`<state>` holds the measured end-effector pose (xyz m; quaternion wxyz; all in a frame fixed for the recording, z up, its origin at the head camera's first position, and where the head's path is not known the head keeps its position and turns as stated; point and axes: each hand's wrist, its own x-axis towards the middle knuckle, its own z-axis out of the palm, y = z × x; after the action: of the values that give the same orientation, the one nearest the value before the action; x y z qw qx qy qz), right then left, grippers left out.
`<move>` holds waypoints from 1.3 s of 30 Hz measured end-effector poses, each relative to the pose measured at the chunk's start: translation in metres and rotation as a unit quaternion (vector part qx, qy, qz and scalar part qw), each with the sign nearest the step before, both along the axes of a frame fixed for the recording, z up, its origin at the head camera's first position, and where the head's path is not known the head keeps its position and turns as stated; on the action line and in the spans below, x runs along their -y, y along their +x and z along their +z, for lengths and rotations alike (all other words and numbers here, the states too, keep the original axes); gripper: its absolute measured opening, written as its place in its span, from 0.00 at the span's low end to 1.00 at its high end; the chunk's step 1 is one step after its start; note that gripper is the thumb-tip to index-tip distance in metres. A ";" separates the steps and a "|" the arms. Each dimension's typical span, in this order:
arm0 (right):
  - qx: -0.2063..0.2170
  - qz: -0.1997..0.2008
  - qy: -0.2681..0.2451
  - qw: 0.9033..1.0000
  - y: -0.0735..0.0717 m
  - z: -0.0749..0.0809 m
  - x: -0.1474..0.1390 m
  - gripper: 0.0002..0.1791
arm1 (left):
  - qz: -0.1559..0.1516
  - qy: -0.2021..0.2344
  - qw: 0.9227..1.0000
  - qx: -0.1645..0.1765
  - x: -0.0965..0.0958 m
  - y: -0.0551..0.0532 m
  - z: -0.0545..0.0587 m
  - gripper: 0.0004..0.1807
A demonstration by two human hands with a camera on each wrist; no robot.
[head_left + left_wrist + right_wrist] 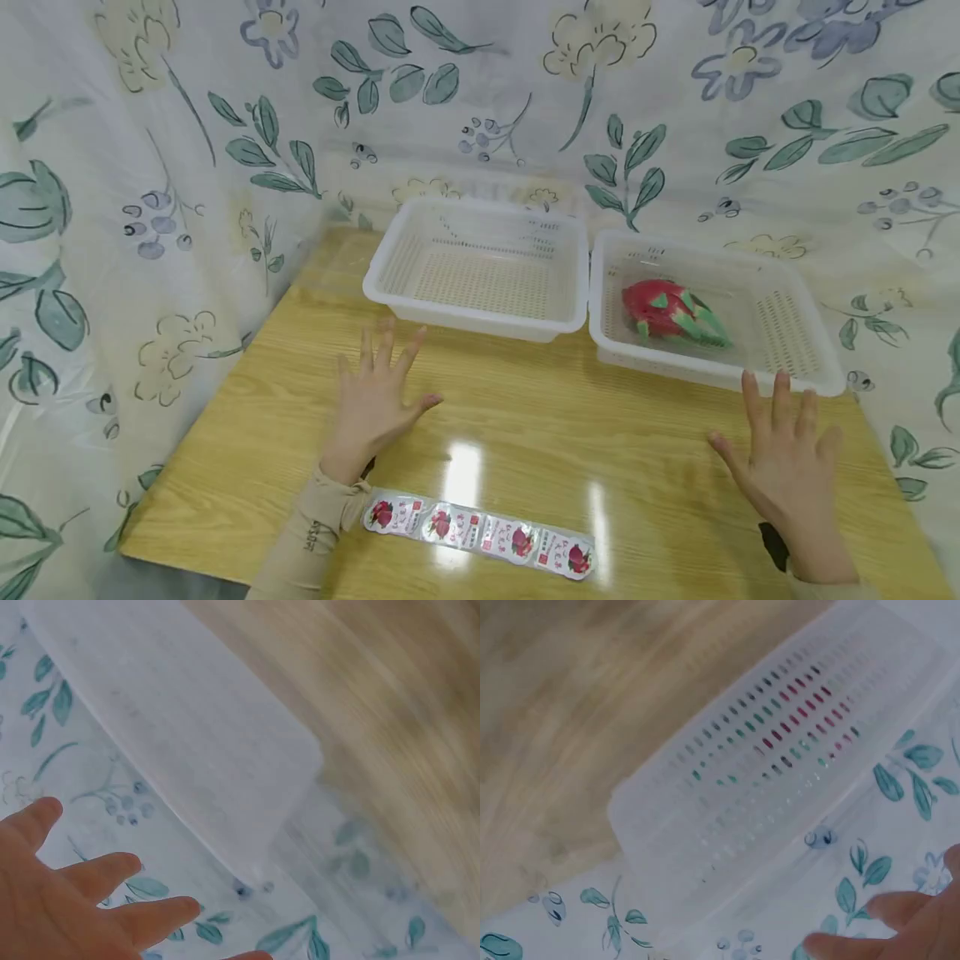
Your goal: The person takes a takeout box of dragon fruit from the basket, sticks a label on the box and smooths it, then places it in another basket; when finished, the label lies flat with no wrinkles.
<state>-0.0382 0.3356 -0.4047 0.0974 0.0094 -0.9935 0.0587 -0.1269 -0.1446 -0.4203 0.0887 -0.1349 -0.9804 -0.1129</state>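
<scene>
Base: Start on your left.

Me: Left grip (375,404) released, fingers and thumb spread, back of the hand up. It hovers over the wood-grain table (525,417), just short of the left basket (480,318), a white slotted one with its mesh floor in plain sight.

Base: Other side?

Me: Right grip (789,462) also released, fingers spread, tips at the front rim of the right basket (675,367). Touching it or just above, I cannot tell from here (the right wrist view is soft and catches only part of the hand).

Base: Contents of that basket?

Me: One dragon fruit (667,310), red with green scales, lying toward the basket's left half. Its green end points toward the right grip, apart from the fingers. Red and green show through the wall slots in the right wrist view.

Base: Anything nearer you?

Me: I have a strip of labels (480,535), four joined, each printed with red fruit, flat on the table between the forearms. Its left end lies just beside the cuff of a tan sleeve (303,529). Baskets stand side by side at the back, near a floral cloth (495,50).
</scene>
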 end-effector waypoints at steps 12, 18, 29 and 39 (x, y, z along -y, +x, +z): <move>0.010 0.015 -0.051 0.999 -0.044 0.015 -0.014 0.42 | -0.161 0.253 0.953 0.037 -0.093 -0.014 0.001 0.57; -0.001 0.028 -0.142 0.989 -0.068 0.021 -0.024 0.39 | -0.239 0.384 0.886 0.099 -0.147 -0.019 0.000 0.57; 0.108 0.053 -0.333 0.935 -0.106 0.046 -0.036 0.33 | -0.255 0.517 0.800 0.165 -0.216 -0.026 -0.009 0.56; 0.171 0.042 -0.386 0.906 -0.135 0.047 -0.049 0.37 | -0.233 0.514 0.807 0.172 -0.245 -0.029 -0.013 0.57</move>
<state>-0.1729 0.3841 -0.3580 -0.0808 0.0030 -0.8933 0.4421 -0.1558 0.0999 -0.4334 -0.0540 -0.2723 -0.7173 -0.6390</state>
